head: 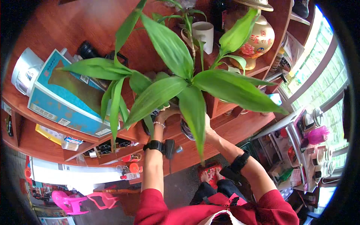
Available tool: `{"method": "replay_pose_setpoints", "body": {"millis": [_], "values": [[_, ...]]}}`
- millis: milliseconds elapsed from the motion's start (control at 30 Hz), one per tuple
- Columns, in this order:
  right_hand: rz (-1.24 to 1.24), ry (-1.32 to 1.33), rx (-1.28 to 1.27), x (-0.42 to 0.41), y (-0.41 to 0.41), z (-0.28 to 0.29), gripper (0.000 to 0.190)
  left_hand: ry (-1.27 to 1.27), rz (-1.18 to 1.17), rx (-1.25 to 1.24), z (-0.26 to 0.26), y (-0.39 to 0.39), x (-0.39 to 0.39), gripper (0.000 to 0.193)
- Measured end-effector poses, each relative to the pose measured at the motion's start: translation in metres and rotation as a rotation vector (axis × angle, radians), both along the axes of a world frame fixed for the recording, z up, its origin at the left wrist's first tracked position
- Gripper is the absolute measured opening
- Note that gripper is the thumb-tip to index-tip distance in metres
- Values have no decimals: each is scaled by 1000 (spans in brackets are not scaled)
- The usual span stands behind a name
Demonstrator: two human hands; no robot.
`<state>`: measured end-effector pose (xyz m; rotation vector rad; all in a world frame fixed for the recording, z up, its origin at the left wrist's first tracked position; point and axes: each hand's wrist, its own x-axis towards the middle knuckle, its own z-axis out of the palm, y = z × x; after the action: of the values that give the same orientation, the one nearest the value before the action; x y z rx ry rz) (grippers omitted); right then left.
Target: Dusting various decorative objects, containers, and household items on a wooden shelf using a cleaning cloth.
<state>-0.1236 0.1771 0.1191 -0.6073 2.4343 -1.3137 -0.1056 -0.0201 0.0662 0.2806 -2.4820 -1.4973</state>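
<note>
Broad green leaves of a potted plant spread over the middle of the view and cover much of what lies beneath. Both my hands reach under the leaves to a glass vase or jar, which shows only in part between them. My left hand, with a beaded bracelet at the wrist, is at its left side, fingers mostly hidden. On the right side, my right hand lies against it, partly behind a hanging leaf. Whether either hand grips the glass cannot be told. Each forearm wears a black strap with a small device.
A blue box and a white tub stand on the left of the wooden shelf unit. A white mug and a gold painted porcelain vase stand at the back right. Pink plastic chairs are at lower left.
</note>
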Motion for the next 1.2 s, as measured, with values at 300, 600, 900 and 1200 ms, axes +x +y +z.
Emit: {"method": "replay_pose_setpoints", "body": {"millis": [300,600,900,1200], "values": [[59,65,-154,9,4,13,72,-12,80,11,-14,23,8,64],[34,-115,-350,19,55,-1,66,-95,118,17,-4,41,-2,66],[5,-359,-176,88,179,-57,63,-17,273,-298,2,71,-19,81],[-112,-488,-190,109,236,-50,51,744,430,315,144,69,23,63]]}}
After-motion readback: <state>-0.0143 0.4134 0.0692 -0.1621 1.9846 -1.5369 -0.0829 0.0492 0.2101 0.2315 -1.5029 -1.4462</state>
